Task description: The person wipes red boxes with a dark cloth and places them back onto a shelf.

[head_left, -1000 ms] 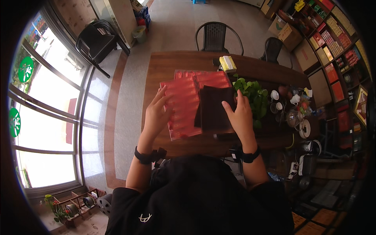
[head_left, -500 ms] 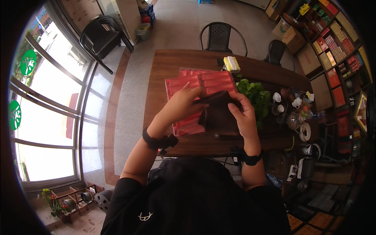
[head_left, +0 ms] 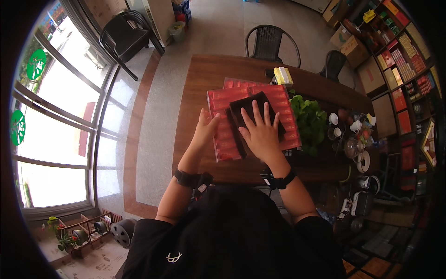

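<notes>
A dark brown folded cloth (head_left: 240, 105) lies on a flat spread of red packets (head_left: 222, 100) under clear plastic, on the wooden table. My right hand (head_left: 262, 135) rests flat on the cloth, fingers spread, holding nothing. By the left edge of the packets is my left hand (head_left: 204, 129), open and empty, its thumb apart from the fingers. One strip of the cloth sticks out to the left, below the main folded part. Each wrist wears a black band with a small device.
Right of the packets stands a leafy green plant (head_left: 307, 116). A yellow tissue pack (head_left: 283, 75) is behind them. White cups (head_left: 333, 119) and a glass teapot (head_left: 352, 145) fill the table's right side. A black chair (head_left: 269, 44) stands at the far edge.
Both hands were holding the cloth up over the packets. It now lies down on them; my left hand has let go and moved left, and my right hand is spread on top.
</notes>
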{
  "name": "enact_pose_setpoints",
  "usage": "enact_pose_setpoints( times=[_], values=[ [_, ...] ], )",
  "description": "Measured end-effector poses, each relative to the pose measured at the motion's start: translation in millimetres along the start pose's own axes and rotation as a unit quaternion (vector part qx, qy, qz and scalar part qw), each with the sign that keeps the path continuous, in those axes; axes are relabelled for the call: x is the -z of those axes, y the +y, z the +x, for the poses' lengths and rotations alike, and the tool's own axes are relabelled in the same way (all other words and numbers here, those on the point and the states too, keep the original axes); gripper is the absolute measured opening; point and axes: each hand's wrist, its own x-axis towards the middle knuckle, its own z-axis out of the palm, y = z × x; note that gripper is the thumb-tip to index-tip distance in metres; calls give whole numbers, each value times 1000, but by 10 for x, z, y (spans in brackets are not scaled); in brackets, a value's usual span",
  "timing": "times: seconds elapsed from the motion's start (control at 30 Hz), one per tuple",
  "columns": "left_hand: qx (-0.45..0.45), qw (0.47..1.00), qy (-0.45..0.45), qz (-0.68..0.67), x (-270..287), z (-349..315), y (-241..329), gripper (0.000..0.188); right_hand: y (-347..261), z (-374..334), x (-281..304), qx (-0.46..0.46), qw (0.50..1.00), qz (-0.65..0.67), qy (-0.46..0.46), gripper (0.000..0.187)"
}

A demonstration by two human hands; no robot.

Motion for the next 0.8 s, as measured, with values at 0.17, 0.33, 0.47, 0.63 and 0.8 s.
enact_pose_setpoints(
  times=[0.17,0.33,0.47,0.63,0.8],
  values=[
    [16,971,-60,-230,-135,-88,-217,44,-341,161,-118,61,998,30,-14,54],
    [16,957,-116,-266,-96,-72,-78,62,343,375,-191,28,1000,-1,-10,54],
    [23,969,-79,-234,-91,-92,-170,66,795,230,-264,-185,982,-26,-23,56],
    [32,968,-72,-239,-123,-34,-99,63,138,146,-242,-102,994,-27,15,56],
    [39,940,-73,-332,-173,-24,-153,57,-525,-64,-111,11,998,59,-14,57]
  ],
)
